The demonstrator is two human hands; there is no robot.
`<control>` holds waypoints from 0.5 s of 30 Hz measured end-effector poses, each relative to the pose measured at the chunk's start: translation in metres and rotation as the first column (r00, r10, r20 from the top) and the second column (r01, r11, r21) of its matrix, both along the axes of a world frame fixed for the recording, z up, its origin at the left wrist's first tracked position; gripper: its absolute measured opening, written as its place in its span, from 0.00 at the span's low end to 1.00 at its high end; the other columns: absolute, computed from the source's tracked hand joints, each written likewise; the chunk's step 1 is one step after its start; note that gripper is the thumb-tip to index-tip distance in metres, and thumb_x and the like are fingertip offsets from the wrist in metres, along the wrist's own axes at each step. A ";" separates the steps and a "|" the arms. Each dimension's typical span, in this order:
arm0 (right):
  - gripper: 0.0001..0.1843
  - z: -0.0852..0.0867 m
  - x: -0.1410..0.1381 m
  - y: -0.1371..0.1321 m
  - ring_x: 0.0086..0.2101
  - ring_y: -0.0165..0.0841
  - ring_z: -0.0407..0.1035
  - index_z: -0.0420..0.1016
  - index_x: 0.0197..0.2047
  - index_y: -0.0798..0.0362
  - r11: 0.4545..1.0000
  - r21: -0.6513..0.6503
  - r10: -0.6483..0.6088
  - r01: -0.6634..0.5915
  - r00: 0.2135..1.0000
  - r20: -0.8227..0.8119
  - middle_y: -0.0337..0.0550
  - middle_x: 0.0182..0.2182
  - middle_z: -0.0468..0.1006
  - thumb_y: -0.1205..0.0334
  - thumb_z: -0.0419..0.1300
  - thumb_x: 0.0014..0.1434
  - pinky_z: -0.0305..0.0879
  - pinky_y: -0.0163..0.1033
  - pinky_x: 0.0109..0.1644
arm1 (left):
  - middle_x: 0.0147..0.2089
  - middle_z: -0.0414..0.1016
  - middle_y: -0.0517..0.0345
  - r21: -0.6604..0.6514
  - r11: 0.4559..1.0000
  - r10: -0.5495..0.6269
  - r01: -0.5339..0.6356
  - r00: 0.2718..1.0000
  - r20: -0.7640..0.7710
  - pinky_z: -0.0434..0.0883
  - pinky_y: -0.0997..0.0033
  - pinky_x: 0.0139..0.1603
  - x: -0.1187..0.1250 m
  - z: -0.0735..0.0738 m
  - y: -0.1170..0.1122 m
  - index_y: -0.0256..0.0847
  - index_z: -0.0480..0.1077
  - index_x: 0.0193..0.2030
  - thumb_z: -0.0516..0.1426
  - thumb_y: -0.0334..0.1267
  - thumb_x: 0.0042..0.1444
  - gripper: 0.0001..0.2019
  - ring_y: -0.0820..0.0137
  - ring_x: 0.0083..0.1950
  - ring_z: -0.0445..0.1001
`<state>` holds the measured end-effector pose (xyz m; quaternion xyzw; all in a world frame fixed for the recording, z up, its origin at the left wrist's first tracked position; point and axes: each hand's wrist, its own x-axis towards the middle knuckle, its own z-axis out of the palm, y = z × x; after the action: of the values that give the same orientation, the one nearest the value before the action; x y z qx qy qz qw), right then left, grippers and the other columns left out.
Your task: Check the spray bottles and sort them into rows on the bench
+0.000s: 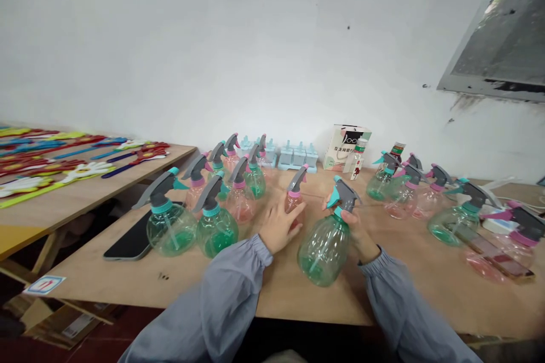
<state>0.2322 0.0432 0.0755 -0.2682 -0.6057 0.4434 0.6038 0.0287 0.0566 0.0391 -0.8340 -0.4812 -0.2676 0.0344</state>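
My right hand (pixel 358 231) is closed round the neck of a green spray bottle (pixel 324 252) with a grey and teal trigger head. The bottle leans, its base toward me and to the left. My left hand (pixel 279 224) curls round a small pink spray bottle (pixel 297 204), which stands upright with a grey and pink head. Part of its body is hidden behind my fingers. Left of my hands stand several more spray bottles, among them a green one (pixel 218 232) and a pink one (pixel 240 203).
More spray bottles, such as a green one (pixel 453 224), stand at right beside a phone (pixel 494 252). A black phone (pixel 130 238) lies at left. Pale blue moulds (pixel 298 157), a printed box (pixel 340 150) and a small bottle (pixel 358 159) are at the wall. Colourful hand-shaped items (pixel 85 173) cover another table.
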 end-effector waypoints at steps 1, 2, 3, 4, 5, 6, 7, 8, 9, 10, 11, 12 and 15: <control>0.23 0.000 0.003 0.002 0.43 0.43 0.77 0.78 0.34 0.47 1.000 0.001 0.015 -0.015 1.000 -0.006 0.45 0.39 0.83 0.36 0.68 0.46 0.74 0.45 0.49 | 0.75 0.46 0.39 0.000 1.000 0.001 -0.001 1.000 0.000 0.68 0.43 0.63 0.000 0.000 0.000 0.53 0.62 0.69 0.59 0.40 0.61 0.29 0.42 0.72 0.57; 0.23 0.000 0.007 0.005 0.43 0.44 0.77 0.78 0.34 0.48 1.000 -0.014 0.018 -0.019 1.000 -0.021 0.45 0.38 0.83 0.37 0.68 0.46 0.74 0.46 0.49 | 0.75 0.46 0.39 0.003 1.000 0.002 -0.002 1.000 0.002 0.68 0.43 0.63 0.001 0.000 -0.001 0.53 0.62 0.69 0.59 0.39 0.61 0.29 0.42 0.73 0.57; 0.22 -0.001 0.012 0.008 0.43 0.45 0.78 0.78 0.34 0.48 0.999 -0.039 -0.001 -0.001 0.999 -0.049 0.45 0.37 0.83 0.38 0.68 0.46 0.75 0.48 0.49 | 0.75 0.46 0.40 0.007 1.000 0.003 -0.003 1.000 0.005 0.68 0.43 0.63 0.001 0.000 -0.001 0.54 0.62 0.69 0.60 0.39 0.61 0.29 0.43 0.73 0.56; 0.22 -0.001 0.017 0.010 0.43 0.45 0.78 0.78 0.35 0.47 0.997 -0.065 -0.043 0.038 0.996 -0.084 0.45 0.35 0.83 0.39 0.69 0.47 0.75 0.49 0.48 | 0.75 0.47 0.41 0.012 1.000 0.005 -0.005 1.000 0.009 0.67 0.43 0.63 0.001 0.000 -0.001 0.55 0.62 0.69 0.60 0.38 0.61 0.29 0.43 0.73 0.57; 0.21 -0.002 0.024 0.011 0.42 0.45 0.79 0.78 0.35 0.47 0.992 -0.087 -0.101 0.091 0.988 -0.117 0.44 0.34 0.84 0.40 0.69 0.47 0.75 0.49 0.47 | 0.75 0.47 0.42 0.015 1.000 0.004 -0.005 1.000 0.013 0.67 0.44 0.63 0.001 0.000 0.000 0.55 0.61 0.69 0.60 0.38 0.60 0.30 0.43 0.73 0.57; 0.20 -0.003 0.033 0.012 0.41 0.45 0.79 0.77 0.36 0.47 0.983 -0.098 -0.167 0.154 0.975 -0.144 0.44 0.34 0.84 0.41 0.70 0.47 0.75 0.49 0.46 | 0.75 0.47 0.42 0.015 1.000 0.003 -0.003 1.000 0.017 0.67 0.44 0.63 0.001 -0.001 0.000 0.56 0.61 0.69 0.60 0.38 0.60 0.30 0.43 0.73 0.57; 0.20 -0.004 0.043 0.011 0.40 0.43 0.80 0.76 0.37 0.46 0.968 -0.097 -0.243 0.229 0.955 -0.169 0.43 0.34 0.84 0.43 0.71 0.46 0.75 0.49 0.46 | 0.75 0.46 0.42 0.015 1.000 0.001 -0.001 1.000 0.022 0.67 0.44 0.63 0.001 -0.001 0.000 0.56 0.61 0.69 0.60 0.38 0.60 0.30 0.44 0.73 0.57; 0.21 -0.006 0.055 0.009 0.39 0.42 0.80 0.75 0.39 0.46 0.947 -0.091 -0.320 0.308 0.928 -0.191 0.42 0.35 0.83 0.45 0.72 0.46 0.75 0.49 0.46 | 0.75 0.46 0.42 0.015 1.000 -0.003 0.003 1.000 0.025 0.67 0.44 0.64 0.001 -0.002 0.000 0.56 0.61 0.69 0.60 0.38 0.60 0.30 0.44 0.73 0.57; 0.23 -0.008 0.069 0.007 0.39 0.41 0.80 0.74 0.41 0.45 0.915 -0.081 -0.404 0.396 0.889 -0.215 0.40 0.35 0.83 0.46 0.72 0.45 0.75 0.49 0.47 | 0.75 0.46 0.42 0.016 1.000 -0.008 0.008 1.000 0.030 0.67 0.44 0.64 0.001 -0.002 0.001 0.55 0.62 0.69 0.60 0.38 0.60 0.30 0.44 0.73 0.57; 0.25 -0.011 0.085 0.004 0.38 0.39 0.80 0.72 0.42 0.44 0.871 -0.072 -0.489 0.487 0.840 -0.234 0.39 0.36 0.83 0.46 0.73 0.44 0.75 0.50 0.47 | 0.75 0.46 0.43 0.019 1.000 -0.013 0.012 0.999 0.034 0.67 0.45 0.64 0.001 -0.003 0.001 0.55 0.62 0.69 0.60 0.38 0.60 0.30 0.44 0.73 0.57; 0.27 -0.014 0.103 0.002 0.38 0.38 0.79 0.72 0.43 0.44 0.807 -0.063 -0.583 0.587 0.773 -0.250 0.38 0.37 0.82 0.47 0.74 0.42 0.74 0.50 0.49 | 0.75 0.46 0.43 0.022 1.000 -0.016 0.015 0.999 0.039 0.67 0.45 0.64 0.001 -0.003 0.002 0.55 0.62 0.69 0.60 0.38 0.59 0.30 0.44 0.73 0.57; 0.28 -0.017 0.122 0.001 0.38 0.38 0.79 0.71 0.43 0.45 0.725 -0.055 -0.675 0.687 0.692 -0.255 0.38 0.37 0.82 0.47 0.74 0.40 0.73 0.51 0.50 | 0.75 0.46 0.43 0.025 1.000 -0.018 0.017 0.999 0.042 0.67 0.45 0.64 0.000 -0.003 0.002 0.55 0.62 0.69 0.61 0.38 0.59 0.30 0.44 0.72 0.57; 0.31 -0.025 0.180 0.000 0.41 0.40 0.77 0.72 0.43 0.47 0.480 0.000 -0.858 0.877 0.469 -0.210 0.46 0.41 0.80 0.48 0.74 0.36 0.69 0.53 0.55 | 0.75 0.45 0.43 0.029 0.999 -0.023 0.022 0.999 0.048 0.67 0.46 0.64 0.000 -0.005 0.003 0.55 0.61 0.69 0.60 0.38 0.59 0.30 0.45 0.71 0.60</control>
<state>0.4126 0.0436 0.0504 -0.4638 -0.3510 0.0649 0.8108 0.0284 0.0596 0.0343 -0.8320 -0.4686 -0.2952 0.0317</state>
